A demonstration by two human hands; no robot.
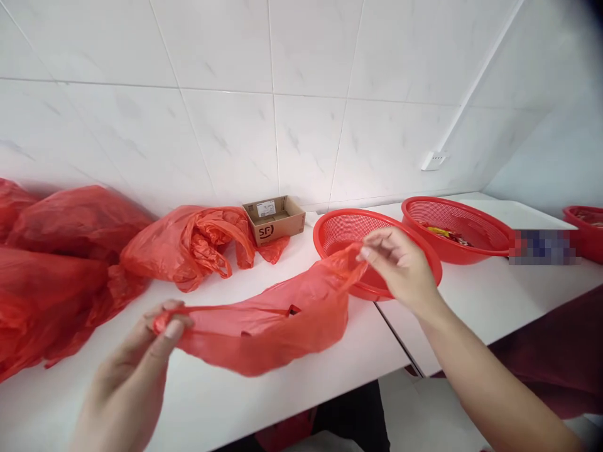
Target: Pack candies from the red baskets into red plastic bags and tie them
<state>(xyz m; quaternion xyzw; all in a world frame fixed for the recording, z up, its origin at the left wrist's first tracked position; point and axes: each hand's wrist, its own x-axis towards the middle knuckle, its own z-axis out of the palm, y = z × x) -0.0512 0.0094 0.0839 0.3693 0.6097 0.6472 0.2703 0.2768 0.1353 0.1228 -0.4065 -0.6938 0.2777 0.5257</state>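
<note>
A limp red plastic bag [277,320] hangs stretched above the white counter [226,395] between my two hands. My left hand [136,370] pinches one handle of the bag at the lower left, fingers closed on it. My right hand [400,267] pinches the other end of the bag at the upper right, just in front of an empty red mesh basket [343,229]. The bag sags in the middle and is a little above the counter top.
Several crumpled red bags [70,251] pile up at the left, another red bag [198,242] by a small open cardboard box [273,220]. A second red basket [456,229] holding wrapped items and a third basket [584,229] stand on the right table. Tiled wall behind.
</note>
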